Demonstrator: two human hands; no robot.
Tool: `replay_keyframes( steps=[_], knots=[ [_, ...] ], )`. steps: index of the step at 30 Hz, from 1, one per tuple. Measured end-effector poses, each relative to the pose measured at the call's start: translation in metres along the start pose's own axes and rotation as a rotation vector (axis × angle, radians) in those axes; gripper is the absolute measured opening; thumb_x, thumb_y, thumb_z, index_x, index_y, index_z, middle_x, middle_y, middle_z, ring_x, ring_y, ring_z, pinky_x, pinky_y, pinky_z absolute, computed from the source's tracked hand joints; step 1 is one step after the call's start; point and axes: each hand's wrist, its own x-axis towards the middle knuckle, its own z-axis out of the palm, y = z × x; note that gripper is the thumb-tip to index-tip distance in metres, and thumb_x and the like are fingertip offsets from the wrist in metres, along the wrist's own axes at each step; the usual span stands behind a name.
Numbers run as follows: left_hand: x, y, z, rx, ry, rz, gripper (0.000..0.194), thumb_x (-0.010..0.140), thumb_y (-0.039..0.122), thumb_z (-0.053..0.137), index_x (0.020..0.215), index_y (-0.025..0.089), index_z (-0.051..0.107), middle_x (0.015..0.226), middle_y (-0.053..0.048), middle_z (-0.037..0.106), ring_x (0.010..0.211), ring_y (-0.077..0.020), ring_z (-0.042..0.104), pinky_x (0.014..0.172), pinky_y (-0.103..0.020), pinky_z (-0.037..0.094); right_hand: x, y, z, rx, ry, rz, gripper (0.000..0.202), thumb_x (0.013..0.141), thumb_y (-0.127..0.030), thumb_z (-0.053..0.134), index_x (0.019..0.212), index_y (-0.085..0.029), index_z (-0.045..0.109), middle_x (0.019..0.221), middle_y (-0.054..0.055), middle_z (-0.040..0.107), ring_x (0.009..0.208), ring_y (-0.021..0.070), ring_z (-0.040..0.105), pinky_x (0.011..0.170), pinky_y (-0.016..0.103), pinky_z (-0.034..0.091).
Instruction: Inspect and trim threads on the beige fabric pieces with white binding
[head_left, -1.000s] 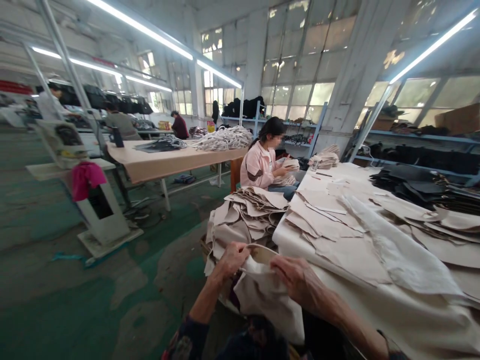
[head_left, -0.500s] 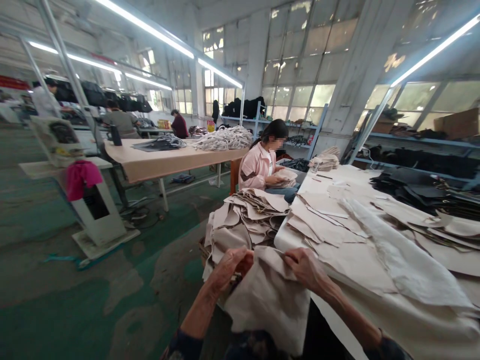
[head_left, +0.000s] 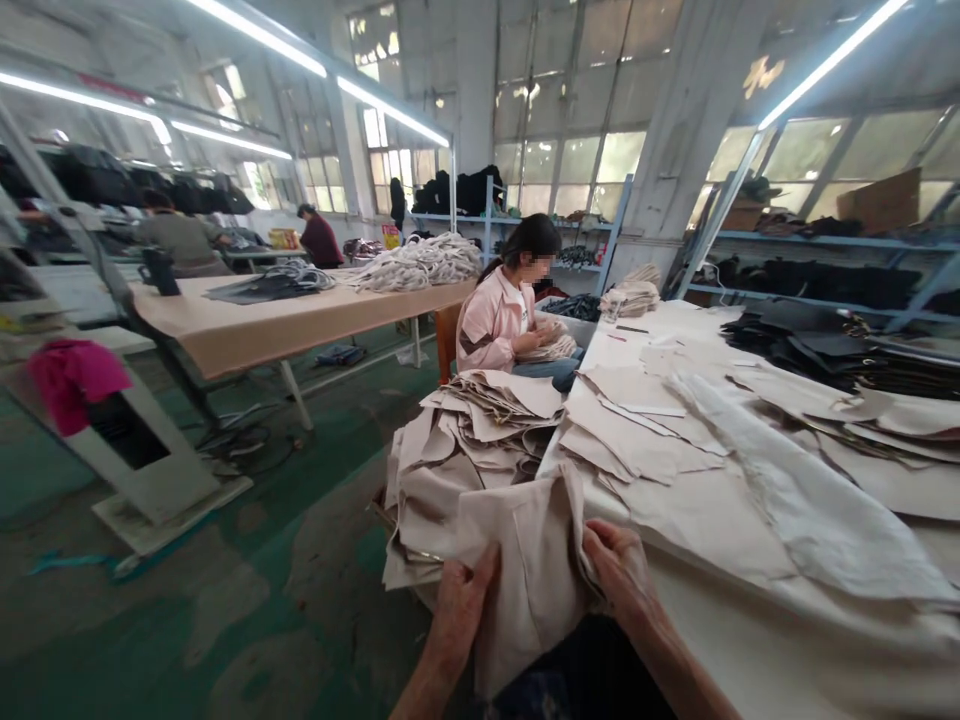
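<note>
At the bottom of the head view, just off the near edge of the cloth-covered table [head_left: 757,640], hung a beige fabric piece [head_left: 525,570], creased down its middle, top edge raised, lower part drooping toward the lap. Gripped at its left side by the left hand [head_left: 459,608], fingers curled closed around the cloth. Pinched at its right edge by the right hand [head_left: 619,575], fingers likewise closed on the fabric; thumb hidden, so exact grip hard to tell. Just behind, heaped a stack of beige cut pieces [head_left: 472,440]. Farther back, beside the table, sat a co-worker in a pink jacket [head_left: 491,325], handling similar pieces.
</note>
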Motion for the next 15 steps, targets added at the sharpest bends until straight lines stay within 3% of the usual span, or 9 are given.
replay_keyframes(
  steps=[2, 6, 8, 10, 13, 15],
  knots=[
    [0.002, 0.001, 0.009, -0.023, 0.045, 0.0, 0.054, 0.066, 0.064, 0.061, 0.049, 0.016, 0.046, 0.049, 0.002, 0.04, 0.051, -0.0109, 0.037, 0.05, -0.023, 0.035, -0.011, 0.012, -0.013, 0.037, 0.051, 0.044, 0.041, 0.078, -0.051, 0.048, 0.063, -0.014, 0.054, 0.055, 0.001, 0.048, 0.05, 0.0102, 0.041, 0.044, 0.02, 0.031],
    [-0.013, -0.008, 0.013, -0.037, 0.103, -0.044, 0.051, 0.065, 0.064, 0.061, 0.054, 0.015, 0.05, 0.049, 0.002, 0.042, 0.049, -0.0118, 0.039, 0.045, -0.023, 0.032, -0.055, 0.046, -0.049, 0.169, 0.287, 0.194, 0.044, 0.076, -0.058, 0.052, 0.068, -0.014, 0.056, 0.057, 0.001, 0.05, 0.053, 0.0121, 0.044, 0.048, 0.021, 0.035],
    [-0.023, -0.017, 0.015, -0.039, 0.015, -0.125, 0.048, 0.065, 0.062, 0.063, 0.059, 0.015, 0.054, 0.049, 0.002, 0.044, 0.048, -0.0118, 0.041, 0.044, -0.022, 0.033, -0.086, 0.067, -0.063, 0.171, 0.376, 0.291, 0.045, 0.077, -0.059, 0.051, 0.067, -0.015, 0.055, 0.057, 0.0, 0.05, 0.054, 0.0127, 0.045, 0.049, 0.021, 0.035],
    [-0.027, -0.028, 0.024, -0.048, -0.085, -0.239, 0.046, 0.064, 0.059, 0.065, 0.062, 0.014, 0.056, 0.048, 0.002, 0.046, 0.046, -0.0114, 0.04, 0.042, -0.021, 0.032, -0.115, 0.087, -0.073, 0.045, 0.356, 0.387, 0.047, 0.08, -0.06, 0.046, 0.064, -0.015, 0.052, 0.058, 0.001, 0.051, 0.056, 0.013, 0.046, 0.049, 0.022, 0.034],
    [-0.023, -0.048, 0.054, -0.014, -0.229, -0.348, 0.047, 0.06, 0.058, 0.068, 0.06, 0.013, 0.056, 0.046, 0.003, 0.045, 0.043, -0.0105, 0.039, 0.039, -0.021, 0.031, -0.143, 0.115, -0.086, -0.216, 0.247, 0.56, 0.053, 0.083, -0.061, 0.037, 0.054, -0.017, 0.045, 0.05, 0.001, 0.047, 0.049, 0.0136, 0.046, 0.048, 0.024, 0.031],
    [-0.017, -0.059, 0.079, 0.019, -0.338, -0.353, 0.048, 0.06, 0.058, 0.068, 0.061, 0.012, 0.057, 0.047, 0.002, 0.047, 0.044, -0.0107, 0.041, 0.04, -0.021, 0.032, -0.149, 0.129, -0.093, -0.305, 0.255, 0.644, 0.056, 0.086, -0.06, 0.031, 0.05, -0.018, 0.042, 0.043, 0.001, 0.044, 0.042, 0.0139, 0.046, 0.049, 0.026, 0.033]
  ],
)
